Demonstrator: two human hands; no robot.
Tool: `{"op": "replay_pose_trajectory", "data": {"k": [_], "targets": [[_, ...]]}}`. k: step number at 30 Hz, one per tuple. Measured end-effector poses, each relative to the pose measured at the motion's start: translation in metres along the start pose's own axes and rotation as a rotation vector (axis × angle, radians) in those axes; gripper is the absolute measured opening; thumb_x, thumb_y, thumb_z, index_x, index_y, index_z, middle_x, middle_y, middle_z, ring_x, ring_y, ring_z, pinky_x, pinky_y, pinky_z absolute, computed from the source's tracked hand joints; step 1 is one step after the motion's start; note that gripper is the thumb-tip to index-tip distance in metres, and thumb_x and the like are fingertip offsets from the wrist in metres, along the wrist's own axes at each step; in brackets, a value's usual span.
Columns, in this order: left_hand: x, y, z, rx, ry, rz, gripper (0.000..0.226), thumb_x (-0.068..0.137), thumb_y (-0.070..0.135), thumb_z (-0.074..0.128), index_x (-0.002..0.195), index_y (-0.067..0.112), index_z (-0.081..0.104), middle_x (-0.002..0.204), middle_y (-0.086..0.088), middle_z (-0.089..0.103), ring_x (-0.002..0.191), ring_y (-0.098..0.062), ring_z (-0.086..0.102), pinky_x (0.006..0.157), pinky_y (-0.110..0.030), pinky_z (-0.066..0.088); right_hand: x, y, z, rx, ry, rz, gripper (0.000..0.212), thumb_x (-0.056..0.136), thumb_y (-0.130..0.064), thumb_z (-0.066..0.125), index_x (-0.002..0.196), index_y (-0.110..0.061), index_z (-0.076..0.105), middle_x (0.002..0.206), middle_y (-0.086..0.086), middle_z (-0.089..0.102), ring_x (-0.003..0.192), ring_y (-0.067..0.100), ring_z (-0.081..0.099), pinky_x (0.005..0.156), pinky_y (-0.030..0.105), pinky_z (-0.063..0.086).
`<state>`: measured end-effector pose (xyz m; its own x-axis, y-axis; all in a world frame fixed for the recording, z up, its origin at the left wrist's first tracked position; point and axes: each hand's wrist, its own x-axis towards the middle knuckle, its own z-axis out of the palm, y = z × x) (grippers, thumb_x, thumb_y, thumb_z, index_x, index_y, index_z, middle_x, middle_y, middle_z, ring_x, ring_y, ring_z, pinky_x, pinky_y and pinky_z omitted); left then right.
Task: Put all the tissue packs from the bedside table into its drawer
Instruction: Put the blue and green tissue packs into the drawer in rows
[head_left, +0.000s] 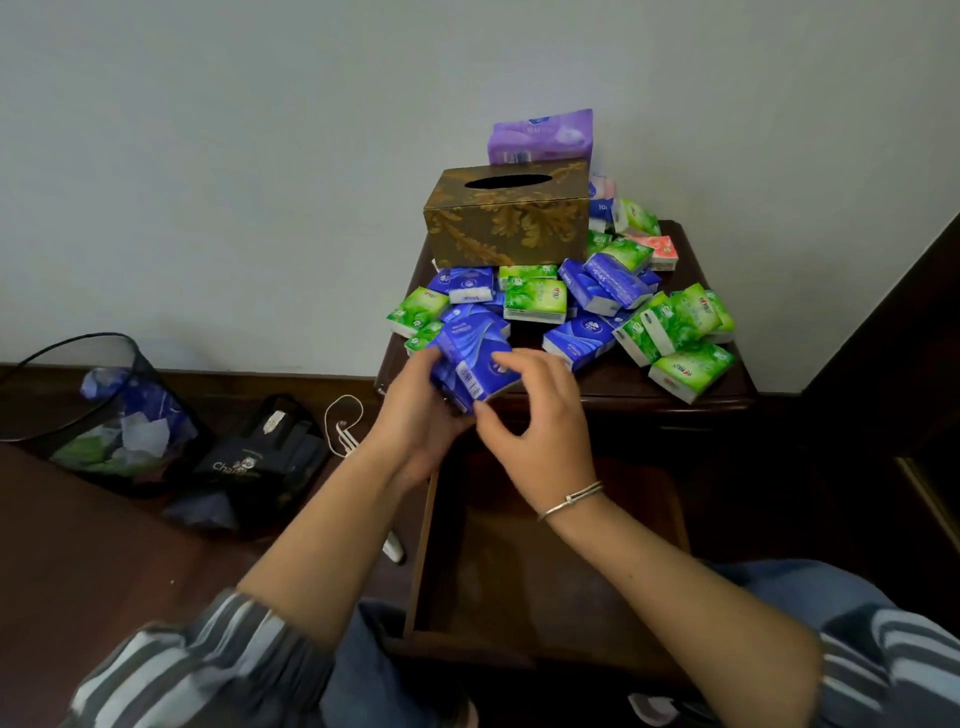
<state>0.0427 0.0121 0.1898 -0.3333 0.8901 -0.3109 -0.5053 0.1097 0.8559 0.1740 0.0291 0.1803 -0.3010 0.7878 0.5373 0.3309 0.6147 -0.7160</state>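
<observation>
Blue tissue packs (475, 358) clasped between left grip (415, 415) and right grip (535, 415), just above open drawer (545, 571). Likely light, squashy, slick-wrapped; best squeezed across broad faces. Other packs (613, 291) heaped beyond, on tabletop (613, 382).

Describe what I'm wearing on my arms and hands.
The left sleeve and right sleeve are striped dark grey and pale blue-white, ending near the elbows. A thin silver bangle circles the right wrist. No gloves or watch show.

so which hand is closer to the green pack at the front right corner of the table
Right. The right hand is left of the green pack; the left hand lies farther left.
</observation>
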Motion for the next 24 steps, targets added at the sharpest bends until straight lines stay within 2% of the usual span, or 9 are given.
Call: {"op": "replay_pose_trajectory", "data": {"k": [2, 3, 5, 8, 10, 12, 14, 17, 24], "targets": [[-0.009, 0.002, -0.016, -0.091, -0.093, -0.046, 0.063, 0.092, 0.062, 0.032, 0.130, 0.018, 0.057, 0.126, -0.006, 0.064, 0.117, -0.021, 0.060, 0.096, -0.038, 0.047, -0.004, -0.010, 0.009, -0.010, -0.085, -0.006, 0.039, 0.074, -0.012, 0.070, 0.111, -0.007, 0.063, 0.115, 0.010, 0.058, 0.107, 0.025, 0.055, 0.095, 0.035, 0.044], [-0.012, 0.002, -0.023, -0.083, -0.092, -0.032, 0.067, 0.089, 0.066, 0.037, 0.130, 0.018, 0.058, 0.127, -0.007, 0.064, 0.118, -0.022, 0.059, 0.100, -0.040, 0.045, -0.005, -0.014, 0.013, -0.003, -0.139, -0.013, 0.038, 0.075, -0.011, 0.069, 0.112, -0.007, 0.063, 0.118, 0.010, 0.057, 0.109, 0.026, 0.054, 0.096, 0.035, 0.044], [-0.017, 0.000, -0.036, -0.031, -0.019, 0.023, 0.063, 0.082, 0.052, 0.059, 0.128, 0.008, 0.057, 0.122, -0.012, 0.065, 0.110, -0.026, 0.063, 0.100, -0.042, 0.044, -0.006, -0.019, 0.022, 0.070, -0.280, -0.030, 0.039, 0.078, -0.005, 0.062, 0.117, -0.007, 0.060, 0.122, 0.009, 0.058, 0.114, 0.023, 0.054, 0.100, 0.034, 0.042], [-0.021, -0.002, -0.060, -0.065, 0.152, 0.095, 0.046, 0.080, 0.029, 0.070, 0.117, 0.005, 0.058, 0.102, -0.016, 0.067, 0.083, -0.022, 0.068, 0.078, -0.035, 0.053, -0.006, -0.020, 0.031, 0.061, -0.419, -0.037, 0.046, 0.077, 0.000, 0.055, 0.122, -0.010, 0.056, 0.121, 0.004, 0.061, 0.113, 0.019, 0.056, 0.099, 0.034, 0.043], [-0.021, -0.004, -0.082, -0.095, 0.236, 0.135, 0.038, 0.086, 0.024, 0.067, 0.117, 0.005, 0.058, 0.099, -0.015, 0.068, 0.080, -0.020, 0.068, 0.072, -0.033, 0.056, 0.004, -0.011, 0.036, -0.095, -0.374, -0.061, 0.040, 0.080, -0.007, 0.056, 0.120, -0.013, 0.057, 0.115, 0.003, 0.063, 0.108, 0.021, 0.056, 0.094, 0.039, 0.046], [-0.022, -0.006, -0.101, -0.123, 0.317, 0.128, 0.044, 0.086, 0.025, 0.069, 0.122, 0.004, 0.055, 0.106, -0.017, 0.067, 0.088, -0.025, 0.067, 0.083, -0.042, 0.053, 0.024, -0.001, 0.044, -0.282, -0.318, -0.054, 0.037, 0.085, -0.018, 0.056, 0.122, -0.015, 0.055, 0.119, 0.004, 0.060, 0.112, 0.023, 0.053, 0.093, 0.042, 0.045], [-0.022, -0.009, -0.115, -0.143, 0.356, 0.090, 0.055, 0.084, 0.026, 0.071, 0.129, 0.002, 0.051, 0.110, -0.020, 0.065, 0.095, -0.030, 0.065, 0.092, -0.048, 0.052, 0.046, 0.007, 0.058, -0.447, -0.306, -0.045, 0.044, 0.087, -0.029, 0.056, 0.128, -0.015, 0.050, 0.130, 0.004, 0.054, 0.120, 0.025, 0.048, 0.097, 0.041, 0.042], [-0.018, -0.011, -0.130, -0.119, 0.364, 0.077, 0.064, 0.080, 0.029, 0.074, 0.133, 0.005, 0.047, 0.108, -0.017, 0.065, 0.095, -0.028, 0.066, 0.094, -0.048, 0.052, 0.073, 0.014, 0.084, -0.561, -0.334, -0.096, 0.052, 0.087, -0.038, 0.055, 0.133, -0.017, 0.046, 0.138, 0.004, 0.048, 0.128, 0.025, 0.041, 0.102, 0.042, 0.036], [-0.008, -0.009, -0.153, -0.053, 0.371, 0.054, 0.068, 0.076, 0.037, 0.077, 0.132, 0.009, 0.048, 0.119, -0.018, 0.064, 0.105, -0.029, 0.065, 0.097, -0.050, 0.050, 0.138, 0.021, 0.138, -0.857, -0.641, -0.082, 0.075, 0.081, -0.068, 0.044, 0.143, -0.028, 0.028, 0.150, 0.005, 0.033, 0.143, 0.029, 0.014, 0.111, 0.053, 0.017]]}}
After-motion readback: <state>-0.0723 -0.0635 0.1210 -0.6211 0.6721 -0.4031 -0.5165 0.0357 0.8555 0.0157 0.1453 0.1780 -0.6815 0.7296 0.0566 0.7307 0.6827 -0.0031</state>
